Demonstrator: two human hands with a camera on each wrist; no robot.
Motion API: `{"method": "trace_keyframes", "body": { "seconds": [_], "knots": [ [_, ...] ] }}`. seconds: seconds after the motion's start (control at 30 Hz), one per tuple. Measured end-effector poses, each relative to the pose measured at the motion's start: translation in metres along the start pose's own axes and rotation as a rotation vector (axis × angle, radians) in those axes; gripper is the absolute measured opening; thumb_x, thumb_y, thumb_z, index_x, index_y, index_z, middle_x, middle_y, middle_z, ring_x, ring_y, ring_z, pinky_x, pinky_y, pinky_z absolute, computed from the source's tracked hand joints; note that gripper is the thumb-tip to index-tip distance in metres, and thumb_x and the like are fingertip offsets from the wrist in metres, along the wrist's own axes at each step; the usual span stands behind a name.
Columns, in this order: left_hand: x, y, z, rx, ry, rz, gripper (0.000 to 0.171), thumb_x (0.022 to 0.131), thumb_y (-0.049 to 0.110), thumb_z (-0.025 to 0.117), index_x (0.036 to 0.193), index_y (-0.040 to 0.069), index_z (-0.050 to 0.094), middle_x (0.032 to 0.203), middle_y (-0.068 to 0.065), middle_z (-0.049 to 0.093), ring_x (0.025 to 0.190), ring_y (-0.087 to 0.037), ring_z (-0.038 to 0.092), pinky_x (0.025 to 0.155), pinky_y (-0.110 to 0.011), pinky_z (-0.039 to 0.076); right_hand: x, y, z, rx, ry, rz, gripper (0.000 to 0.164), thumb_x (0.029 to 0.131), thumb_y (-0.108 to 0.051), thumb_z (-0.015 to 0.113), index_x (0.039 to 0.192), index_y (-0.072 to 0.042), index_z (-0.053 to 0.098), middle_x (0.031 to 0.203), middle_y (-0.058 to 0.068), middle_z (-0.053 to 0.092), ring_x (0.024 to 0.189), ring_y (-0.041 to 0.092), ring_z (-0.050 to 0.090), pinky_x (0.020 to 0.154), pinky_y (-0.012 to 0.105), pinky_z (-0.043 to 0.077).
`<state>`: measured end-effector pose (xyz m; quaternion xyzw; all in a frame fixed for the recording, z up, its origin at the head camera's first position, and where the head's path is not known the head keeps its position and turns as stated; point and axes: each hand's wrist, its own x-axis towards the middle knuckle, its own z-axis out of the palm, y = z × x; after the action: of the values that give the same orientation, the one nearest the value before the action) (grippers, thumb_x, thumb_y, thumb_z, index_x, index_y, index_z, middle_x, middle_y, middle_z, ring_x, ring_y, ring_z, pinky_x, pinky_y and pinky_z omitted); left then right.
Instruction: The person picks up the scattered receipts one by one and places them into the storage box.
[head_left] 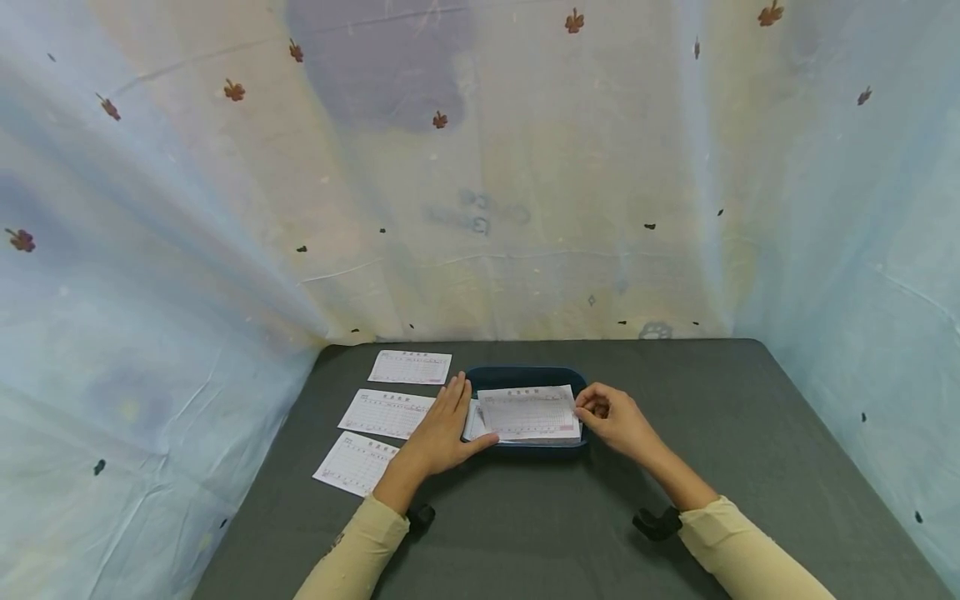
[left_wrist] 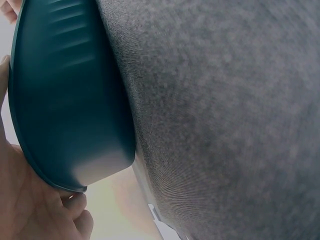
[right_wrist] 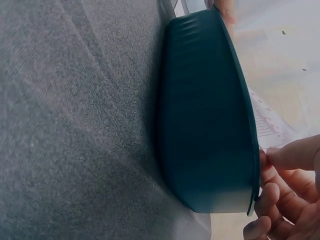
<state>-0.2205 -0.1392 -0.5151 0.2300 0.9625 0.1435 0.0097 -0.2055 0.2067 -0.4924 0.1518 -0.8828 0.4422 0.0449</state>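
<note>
A dark teal plastic tray [head_left: 525,375] sits on the table with printed paper slips in it. My right hand [head_left: 618,425] is at the tray's right end. Its thumb and index finger pinch the edge of the top slip [head_left: 528,412], whose corner [right_wrist: 272,122] rises above the rim in the right wrist view. My left hand [head_left: 437,437] rests on the left end of the tray [left_wrist: 70,105], fingers extended along the rim and thumb reaching over the near edge. Beneath the top slip, part of another slip [head_left: 474,423] shows.
Left of the tray, three printed slips lie in a column: a far one [head_left: 410,367], a middle one [head_left: 385,412] and a near one [head_left: 354,462], partly hidden by my left arm. A grey cloth [head_left: 517,533] covers the table. Patterned curtains [head_left: 495,183] hang behind and at both sides.
</note>
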Motion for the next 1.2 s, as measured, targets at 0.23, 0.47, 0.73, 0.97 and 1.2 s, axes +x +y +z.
{"method": "trace_keyframes", "body": {
  "seconds": [0.23,0.47,0.73,0.97,1.2],
  "knots": [
    [0.000,-0.001,0.001,-0.001,-0.001,-0.003,0.117,0.097,0.084,0.049,0.171,0.002,0.010,0.181,-0.013,0.001,0.167,-0.031,0.002,0.135,-0.048,0.010,0.002,-0.003,0.003,-0.035,0.018,0.045,0.009,0.099,-0.008,0.078,0.104,-0.007,0.070,0.089,0.002,0.071,0.069,0.014,0.051,0.060,0.025,0.040],
    [0.001,-0.001,0.002,0.018,-0.002,-0.011,0.118,0.097,0.085,0.047,0.171,0.001,0.010,0.181,-0.014,0.003,0.167,-0.032,0.004,0.134,-0.049,0.011,0.000,-0.001,0.005,-0.087,0.067,0.020,0.011,0.100,-0.012,0.078,0.108,-0.008,0.070,0.093,0.001,0.068,0.075,0.017,0.053,0.065,0.028,0.044],
    [0.001,0.000,0.001,0.010,-0.008,-0.013,0.118,0.097,0.085,0.047,0.171,0.001,0.010,0.181,-0.014,0.002,0.167,-0.031,0.003,0.134,-0.049,0.011,0.001,0.003,0.009,-0.221,0.108,-0.093,0.036,0.102,-0.017,0.077,0.131,0.001,0.068,0.123,0.018,0.068,0.112,0.038,0.061,0.092,0.053,0.054],
    [0.000,0.000,0.001,0.010,0.000,-0.008,0.117,0.097,0.083,0.049,0.171,0.001,0.012,0.181,-0.014,0.004,0.167,-0.033,0.005,0.134,-0.049,0.012,0.002,0.007,0.013,-0.306,0.000,-0.064,0.077,0.103,-0.040,0.075,0.159,0.002,0.045,0.163,0.026,0.045,0.150,0.048,0.043,0.119,0.068,0.039],
    [0.001,0.000,0.002,0.010,-0.004,-0.017,0.118,0.097,0.084,0.048,0.172,0.002,0.010,0.181,-0.012,0.002,0.167,-0.030,0.003,0.135,-0.048,0.010,0.004,0.008,0.018,-0.381,-0.066,-0.042,0.100,0.101,-0.059,0.068,0.168,0.004,0.026,0.174,0.025,0.027,0.159,0.046,0.028,0.125,0.066,0.029]
  ]
}}
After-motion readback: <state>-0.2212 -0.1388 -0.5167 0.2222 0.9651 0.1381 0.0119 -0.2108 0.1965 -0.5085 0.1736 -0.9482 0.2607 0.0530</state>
